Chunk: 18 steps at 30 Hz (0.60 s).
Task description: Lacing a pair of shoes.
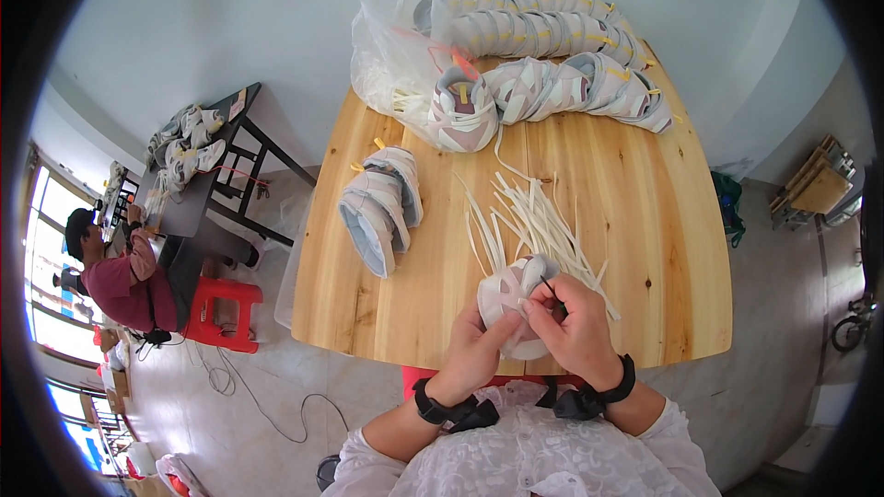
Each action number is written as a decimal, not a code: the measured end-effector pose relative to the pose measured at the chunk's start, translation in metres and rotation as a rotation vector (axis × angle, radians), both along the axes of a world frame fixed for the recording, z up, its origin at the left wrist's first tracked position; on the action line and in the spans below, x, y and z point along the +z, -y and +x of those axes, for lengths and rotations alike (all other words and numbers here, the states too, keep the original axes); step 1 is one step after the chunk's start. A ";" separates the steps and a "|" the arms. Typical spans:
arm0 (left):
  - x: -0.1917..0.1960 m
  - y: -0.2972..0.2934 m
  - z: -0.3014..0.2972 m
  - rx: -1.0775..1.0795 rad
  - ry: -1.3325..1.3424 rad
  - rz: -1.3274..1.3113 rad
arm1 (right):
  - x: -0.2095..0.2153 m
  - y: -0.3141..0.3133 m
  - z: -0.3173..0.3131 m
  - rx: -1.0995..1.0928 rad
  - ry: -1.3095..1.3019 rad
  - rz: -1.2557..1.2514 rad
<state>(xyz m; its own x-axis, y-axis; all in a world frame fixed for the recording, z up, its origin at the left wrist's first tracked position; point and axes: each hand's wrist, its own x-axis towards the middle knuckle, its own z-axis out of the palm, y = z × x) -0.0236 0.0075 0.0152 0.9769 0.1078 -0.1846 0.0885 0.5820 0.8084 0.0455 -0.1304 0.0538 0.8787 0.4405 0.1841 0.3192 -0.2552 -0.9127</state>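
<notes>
Head view: shoe (512, 299) toe points away.

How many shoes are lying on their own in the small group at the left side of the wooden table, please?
2: a pair of pale shoes lying side by side near the wooden table's left edge, apart from the long rows at the far end. Another shoe is in the hands.

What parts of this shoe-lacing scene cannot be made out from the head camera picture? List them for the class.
- Head view: most of the shoe being handled, covered by the left hand and right hand.
- Head view: whether the dark strand at the right fingertips is a lace or a tool; too small.
- Head view: contents of the clear plastic bag; creased film blurs them.
- Head view: what the seated co-worker handles; too small, near the bent rim.
</notes>
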 end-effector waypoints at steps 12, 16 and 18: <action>-0.001 0.005 0.001 0.073 0.099 -0.086 | -0.003 -0.004 -0.001 -0.003 -0.023 0.071; -0.005 0.005 -0.002 0.058 0.096 -0.058 | -0.001 -0.002 -0.003 0.017 0.023 0.003; -0.007 0.006 -0.003 0.054 0.070 -0.049 | 0.000 -0.002 -0.005 0.007 0.007 0.014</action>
<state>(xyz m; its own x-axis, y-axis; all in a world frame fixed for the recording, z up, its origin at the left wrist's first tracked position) -0.0264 0.0019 0.0078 0.9807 0.1530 -0.1221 0.0002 0.6230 0.7822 0.0410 -0.1286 0.0534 0.8741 0.4444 0.1963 0.3274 -0.2405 -0.9138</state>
